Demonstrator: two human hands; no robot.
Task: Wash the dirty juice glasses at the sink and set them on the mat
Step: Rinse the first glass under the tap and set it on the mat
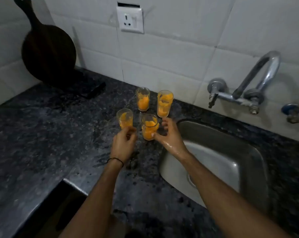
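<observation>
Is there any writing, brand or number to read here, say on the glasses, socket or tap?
No text can be read.
The juice glasses are unlabelled; the wall socket and the tap show no legible marks.

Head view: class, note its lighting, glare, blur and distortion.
Head view: dim, darkest at the left where the chopping board is near black; glare on the tap and wet right hand; slight overall softness; wide-angle bending of the tile lines and sink rim.
</observation>
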